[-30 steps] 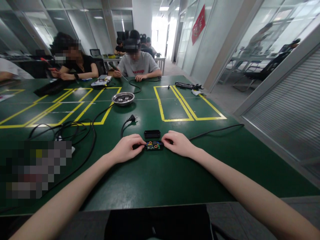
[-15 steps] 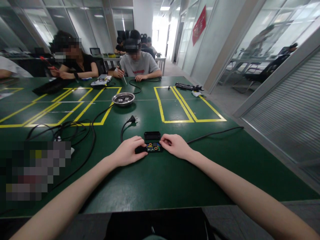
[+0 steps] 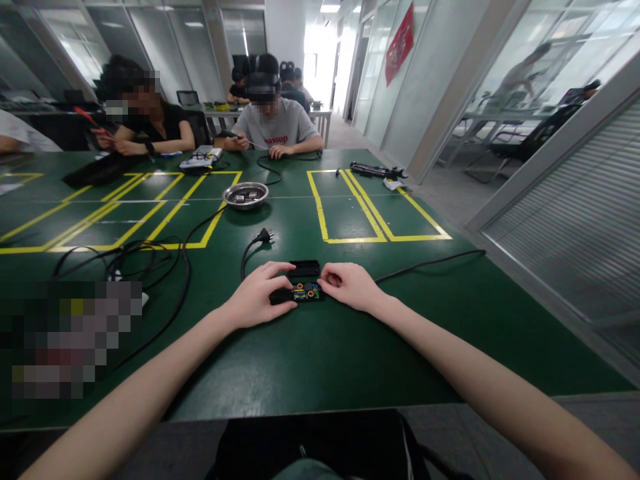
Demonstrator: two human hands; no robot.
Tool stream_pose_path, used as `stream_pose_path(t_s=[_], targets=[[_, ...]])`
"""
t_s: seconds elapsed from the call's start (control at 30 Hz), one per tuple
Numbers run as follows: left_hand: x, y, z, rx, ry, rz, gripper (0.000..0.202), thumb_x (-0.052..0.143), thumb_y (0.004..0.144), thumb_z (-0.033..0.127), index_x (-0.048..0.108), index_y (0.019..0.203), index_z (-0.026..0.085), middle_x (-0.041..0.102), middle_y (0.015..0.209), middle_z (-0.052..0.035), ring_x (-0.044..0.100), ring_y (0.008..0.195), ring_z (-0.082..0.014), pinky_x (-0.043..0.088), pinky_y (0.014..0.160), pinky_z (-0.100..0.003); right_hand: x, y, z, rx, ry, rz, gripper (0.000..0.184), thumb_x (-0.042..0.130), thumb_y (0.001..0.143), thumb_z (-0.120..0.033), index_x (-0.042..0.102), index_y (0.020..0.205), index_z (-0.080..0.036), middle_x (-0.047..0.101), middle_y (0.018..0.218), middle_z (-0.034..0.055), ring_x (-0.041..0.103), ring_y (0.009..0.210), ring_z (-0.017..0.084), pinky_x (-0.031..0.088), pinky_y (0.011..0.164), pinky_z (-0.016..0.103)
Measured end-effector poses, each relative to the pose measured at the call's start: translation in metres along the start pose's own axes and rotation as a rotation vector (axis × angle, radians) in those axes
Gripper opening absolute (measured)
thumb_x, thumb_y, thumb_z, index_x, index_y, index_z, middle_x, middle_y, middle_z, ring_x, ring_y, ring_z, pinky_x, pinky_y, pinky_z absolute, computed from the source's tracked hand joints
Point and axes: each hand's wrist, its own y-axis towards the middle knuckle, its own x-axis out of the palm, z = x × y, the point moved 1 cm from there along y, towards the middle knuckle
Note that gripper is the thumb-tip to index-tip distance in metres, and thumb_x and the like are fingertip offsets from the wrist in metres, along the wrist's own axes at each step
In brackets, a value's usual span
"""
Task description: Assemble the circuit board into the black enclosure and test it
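Observation:
An opened black power adapter [image 3: 307, 292] lies on the table before me, a green circuit board with copper-coloured coils showing in its lower shell. Just behind it rests the matching black cover [image 3: 305, 269], hollow side up. My left hand [image 3: 260, 293] grips the adapter's left end between thumb and fingers, its index finger reaching towards the cover. At the right end, my right hand [image 3: 347, 283] has thumb and fingertips pinched together; what is between them is too small to tell. A black cord [image 3: 430, 268] runs off to the right from behind that hand.
A black plug [image 3: 264, 235] on its cord stands beyond my left hand. Further back is a metal bowl [image 3: 245, 196] with small metal parts. Coiled cables [image 3: 145, 263] lie at left. Yellow tape [image 3: 356, 240] marks the green table [image 3: 310, 373]. Co-workers sit across it.
My left index finger has lifted from the adapter and stretched to the cover's left end. My right hand stays pinched at the adapter's right end. The co-worker opposite has swung a screwdriver-like tool sideways.

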Motion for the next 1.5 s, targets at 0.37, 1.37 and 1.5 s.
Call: stream_pose_path(t_s=[0.37, 1.37, 1.5], targets=[[-0.001, 0.0, -0.006, -0.038, -0.011, -0.016, 0.046, 0.075, 0.089, 0.04, 0.068, 0.129, 0.02, 0.073, 0.123, -0.0133, 0.07, 0.112, -0.0275, 0.058, 0.102, -0.045, 0.007, -0.002, 0.009, -0.185, 0.049, 0.062, 0.019, 0.061, 0.095, -0.022, 0.073, 0.11, -0.022, 0.067, 0.105, 0.0084, 0.063, 0.099, 0.024, 0.053, 0.09, 0.04], [0.011, -0.003, -0.001, -0.248, -0.327, 0.087, 0.09, 0.082, 0.079, 0.027, 0.04, 0.159, 0.026, 0.058, 0.146, -0.0128, 0.069, 0.102, -0.0214, 0.06, 0.094, -0.041, 0.015, 0.007, 0.009, 0.094, 0.728, 0.122, 0.056, 0.074, 0.073, -0.018, 0.065, 0.128, -0.019, 0.071, 0.112, 0.0075, 0.069, 0.082, 0.014, 0.059, 0.071, 0.028], [0.012, -0.003, -0.001, -0.261, -0.313, 0.088, 0.079, 0.081, 0.08, 0.028, 0.051, 0.152, 0.024, 0.056, 0.147, -0.0123, 0.067, 0.106, -0.0226, 0.061, 0.093, -0.039, 0.016, 0.007, 0.005, 0.127, 0.714, 0.09, 0.041, 0.073, 0.074, -0.02, 0.072, 0.115, -0.017, 0.075, 0.097, 0.0058, 0.069, 0.078, 0.015, 0.059, 0.072, 0.03]])
